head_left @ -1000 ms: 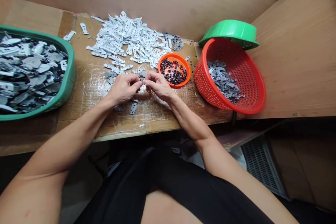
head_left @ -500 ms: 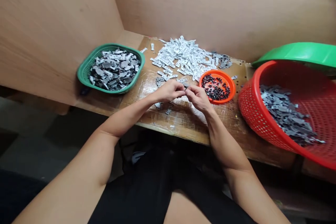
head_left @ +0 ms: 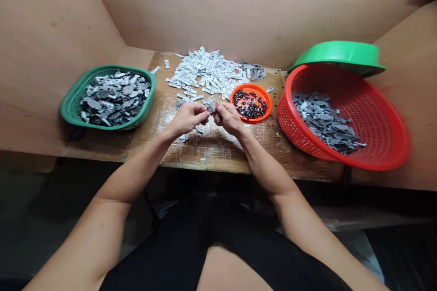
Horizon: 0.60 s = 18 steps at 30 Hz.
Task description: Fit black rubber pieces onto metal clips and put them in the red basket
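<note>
My left hand [head_left: 187, 118] and my right hand [head_left: 228, 118] meet over the middle of the wooden bench [head_left: 218, 150], fingers pinched together on a small grey metal piece [head_left: 210, 107] held between them. Just right of my right hand sits a small orange bowl [head_left: 268, 109] of tiny black parts. A heap of pale metal plates [head_left: 208, 72] lies behind the hands. A few loose plates [head_left: 194, 137] rest on the bench under my left hand.
A green basket [head_left: 70, 109] of grey metal parts stands at the left. A large red basket [head_left: 382, 145] with grey pieces leans at the right, a green basket [head_left: 341, 54] upturned behind it. Board walls close in the back and both sides.
The view has swung and shifted; my hands stay pinched together over the bench, and the grey piece between them now shows more clearly.
</note>
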### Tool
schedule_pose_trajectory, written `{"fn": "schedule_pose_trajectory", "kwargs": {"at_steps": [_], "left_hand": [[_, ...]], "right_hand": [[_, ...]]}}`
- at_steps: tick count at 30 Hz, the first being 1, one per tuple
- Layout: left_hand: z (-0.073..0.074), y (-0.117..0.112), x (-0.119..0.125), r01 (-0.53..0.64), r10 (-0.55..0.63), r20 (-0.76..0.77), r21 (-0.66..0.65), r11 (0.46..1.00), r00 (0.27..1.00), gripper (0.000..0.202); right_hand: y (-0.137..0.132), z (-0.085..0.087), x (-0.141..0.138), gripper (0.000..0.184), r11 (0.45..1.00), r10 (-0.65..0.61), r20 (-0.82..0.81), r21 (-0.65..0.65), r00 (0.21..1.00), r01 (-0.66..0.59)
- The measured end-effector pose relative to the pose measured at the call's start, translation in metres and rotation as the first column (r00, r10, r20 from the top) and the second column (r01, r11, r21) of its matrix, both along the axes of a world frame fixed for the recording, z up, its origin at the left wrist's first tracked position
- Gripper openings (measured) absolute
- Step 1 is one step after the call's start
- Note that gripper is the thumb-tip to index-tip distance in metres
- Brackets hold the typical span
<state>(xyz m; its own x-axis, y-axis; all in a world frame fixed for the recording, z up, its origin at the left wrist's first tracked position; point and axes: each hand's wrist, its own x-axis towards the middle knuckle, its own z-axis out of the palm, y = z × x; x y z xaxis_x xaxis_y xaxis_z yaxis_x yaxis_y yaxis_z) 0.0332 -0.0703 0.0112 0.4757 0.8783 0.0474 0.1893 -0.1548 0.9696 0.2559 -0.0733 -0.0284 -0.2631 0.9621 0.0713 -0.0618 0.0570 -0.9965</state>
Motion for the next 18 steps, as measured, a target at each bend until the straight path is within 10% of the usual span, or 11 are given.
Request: {"fn": "schedule_pose_trajectory", "kwargs": {"at_steps": [9, 12, 14, 18], "left_hand": [[0.003, -0.021, 0.0, -0.127, 0.127, -0.06, 0.016, 0.992, 0.99, 0.044], [0.037, -0.029, -0.026, -0.31, 0.36, -0.171, 0.26, 0.915, 0.917, 0.026], [0.069, -0.033, -0.044, -0.339, 0.405, -0.242, 0.273, 0.9, 0.882, 0.02], [0.13, -0.038, -0.054, -0.166, 0.223, -0.361, 0.181, 0.969, 0.906, 0.027]], "right_hand": [[0.01, -0.001, 0.013, 0.084, 0.979, 0.071, 0.197, 0.176, 0.978, -0.107], [0.033, -0.012, 0.056, 0.06, 0.944, -0.221, 0.357, 0.312, 0.908, 0.107], [0.048, -0.019, 0.095, 0.036, 0.857, -0.486, 0.515, 0.438, 0.706, 0.27], [0.061, -0.033, 0.139, 0.017, 0.894, -0.438, 0.783, 0.327, 0.441, 0.305]]}}
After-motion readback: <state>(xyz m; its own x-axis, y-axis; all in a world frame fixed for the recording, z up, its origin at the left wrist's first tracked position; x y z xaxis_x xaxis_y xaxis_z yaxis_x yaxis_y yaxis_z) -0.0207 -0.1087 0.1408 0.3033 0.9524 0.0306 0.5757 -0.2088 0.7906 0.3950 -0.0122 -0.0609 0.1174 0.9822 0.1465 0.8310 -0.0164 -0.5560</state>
